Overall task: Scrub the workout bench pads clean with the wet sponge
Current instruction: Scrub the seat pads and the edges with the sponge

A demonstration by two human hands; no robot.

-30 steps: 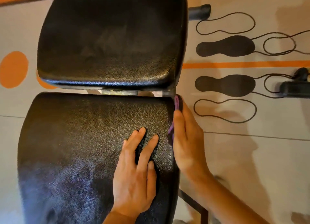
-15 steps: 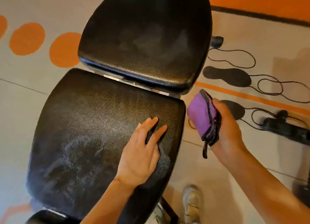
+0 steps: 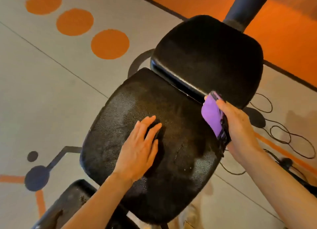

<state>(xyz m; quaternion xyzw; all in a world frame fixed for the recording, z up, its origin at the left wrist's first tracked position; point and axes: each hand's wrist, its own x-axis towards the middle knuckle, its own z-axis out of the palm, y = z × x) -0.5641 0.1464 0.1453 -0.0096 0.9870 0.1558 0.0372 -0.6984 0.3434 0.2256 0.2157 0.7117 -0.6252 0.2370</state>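
- The left hand (image 3: 139,147) is lying flat, fingers straight, on the near bench pad (image 3: 120,126).
- The right hand (image 3: 240,126) is gripping the purple sponge (image 3: 211,116) at that pad's far right edge, beside the far bench pad (image 3: 214,61).
- No readable writing is showing.

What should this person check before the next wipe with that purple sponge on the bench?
1. Sponge firmly held: ok, the right hand grips it.
2. Sponge on a pad: cannot tell, it sits at the right edge of the near pad, by the gap.
3. Bench steadied: ok, the left hand rests flat on the near pad.
4. Left hand out of the sponge's path: not ok, it lies mid-pad.
5. Sponge wet enough: cannot tell.
6. Far pad free of things: ok.
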